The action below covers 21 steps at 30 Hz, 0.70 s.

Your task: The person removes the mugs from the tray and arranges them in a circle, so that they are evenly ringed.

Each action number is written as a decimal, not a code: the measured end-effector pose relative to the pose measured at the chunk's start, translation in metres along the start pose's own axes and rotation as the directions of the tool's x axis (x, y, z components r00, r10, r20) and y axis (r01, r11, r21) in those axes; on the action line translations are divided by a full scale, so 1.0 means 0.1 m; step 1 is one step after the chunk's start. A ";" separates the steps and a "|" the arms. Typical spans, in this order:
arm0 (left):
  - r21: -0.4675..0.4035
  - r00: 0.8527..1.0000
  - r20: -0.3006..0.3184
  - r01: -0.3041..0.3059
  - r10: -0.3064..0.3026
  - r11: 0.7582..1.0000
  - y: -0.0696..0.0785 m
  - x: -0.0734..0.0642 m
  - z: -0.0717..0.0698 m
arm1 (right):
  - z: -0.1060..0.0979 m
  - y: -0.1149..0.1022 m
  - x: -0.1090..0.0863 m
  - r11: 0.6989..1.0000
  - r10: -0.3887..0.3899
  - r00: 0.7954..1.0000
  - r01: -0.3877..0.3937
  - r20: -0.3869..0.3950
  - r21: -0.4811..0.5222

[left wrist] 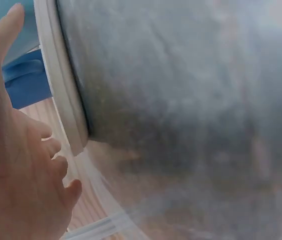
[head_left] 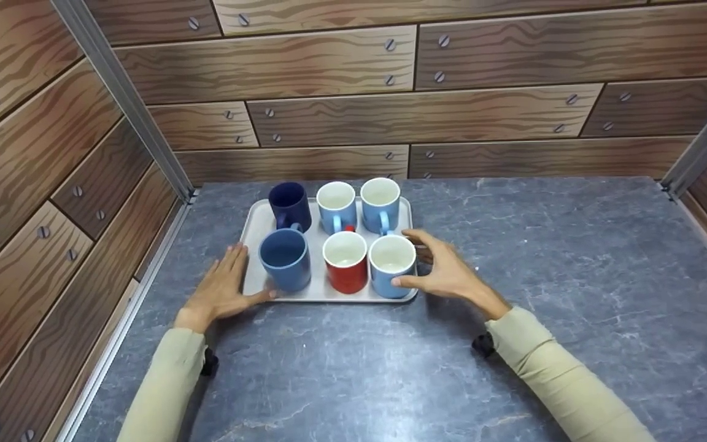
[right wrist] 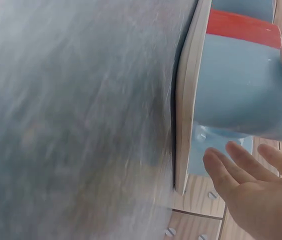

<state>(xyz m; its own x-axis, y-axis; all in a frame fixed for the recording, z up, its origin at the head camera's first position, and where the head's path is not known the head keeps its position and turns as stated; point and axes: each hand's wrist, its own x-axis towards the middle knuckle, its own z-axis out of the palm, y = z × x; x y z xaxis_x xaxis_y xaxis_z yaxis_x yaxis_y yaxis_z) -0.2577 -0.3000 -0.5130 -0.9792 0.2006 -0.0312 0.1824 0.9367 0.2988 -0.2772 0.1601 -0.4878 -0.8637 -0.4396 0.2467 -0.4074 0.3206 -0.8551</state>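
A light grey tray (head_left: pixel 316 296) holds several mugs in two rows. At its front right corner stands a light blue mug (head_left: pixel 383 282) with a white inside. My right hand (head_left: pixel 448 267) is spread around this mug's right side, thumb against its wall; in the right wrist view the other fingers (right wrist: pixel 221 170) stand slightly apart from it. A red mug (head_left: pixel 346 276) stands just left of it, and a medium blue mug (head_left: pixel 292 273) is at front left. My left hand (head_left: pixel 221 288) lies along the tray's left edge, fingers extended, thumb near the front left corner.
The back row has a dark navy mug (head_left: pixel 292 209) and two light blue mugs, one in the middle (head_left: pixel 338 215) and one at the right (head_left: pixel 381 212). The tray rests on a grey marbled tabletop (head_left: pixel 544 258). Wood-patterned panels (head_left: pixel 329 116) enclose the back and sides.
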 end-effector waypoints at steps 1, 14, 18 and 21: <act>-0.006 1.000 0.003 -0.001 0.001 1.000 0.00 -0.02 0.01 | 0.02 0.00 -0.01 1.000 0.003 1.000 -0.004 0.001 0.013; -0.059 1.000 0.020 0.016 -0.015 0.998 0.02 -0.03 0.01 | 0.15 -0.03 0.02 0.991 0.044 0.998 -0.038 -0.047 0.127; -0.055 1.000 0.018 0.021 -0.020 0.998 0.01 -0.03 0.02 | 0.16 -0.04 0.02 0.997 0.037 0.997 -0.032 -0.072 0.072; -0.063 0.999 0.021 0.031 -0.030 0.998 -0.01 -0.04 0.02 | 0.15 -0.06 0.01 0.997 0.031 0.996 -0.025 -0.080 0.066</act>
<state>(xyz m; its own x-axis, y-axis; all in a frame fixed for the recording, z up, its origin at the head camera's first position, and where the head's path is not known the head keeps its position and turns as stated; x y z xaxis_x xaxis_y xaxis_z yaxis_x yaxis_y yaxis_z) -0.2540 -0.3007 -0.5152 -0.9820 0.1789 -0.0602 0.1461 0.9224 0.3576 -0.2709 0.1450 -0.4890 -0.8967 -0.3608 0.2563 -0.3650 0.2753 -0.8894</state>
